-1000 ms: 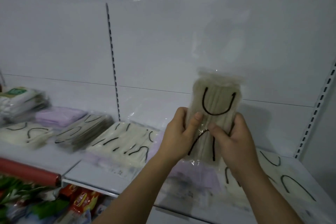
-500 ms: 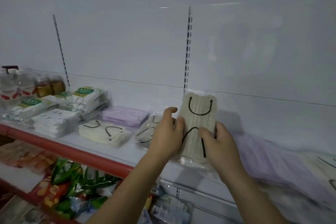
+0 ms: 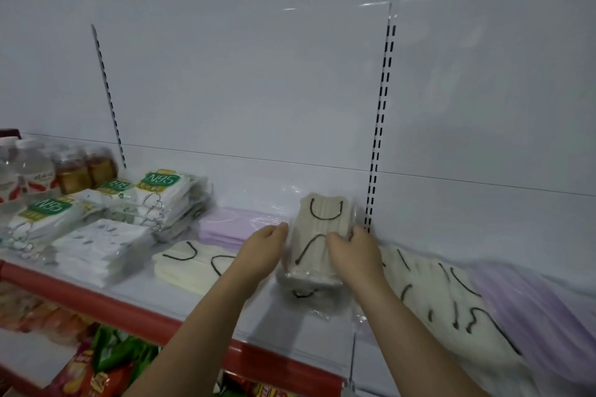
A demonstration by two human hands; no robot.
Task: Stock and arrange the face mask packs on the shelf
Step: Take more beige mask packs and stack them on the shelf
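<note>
I see two bare forearms reaching up from the bottom of my view, no sleeves showing anywhere along them. The left hand (image 3: 263,246) and right hand (image 3: 353,251) carry no gloves, rings, watch or wristband. Motion blur softens the fingertips.

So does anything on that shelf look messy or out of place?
Mostly the right side: the beige mask packs and purple packs lie fanned and overlapping rather than stacked square. The beige pack between the left hand and right hand sits on another pack.
</note>
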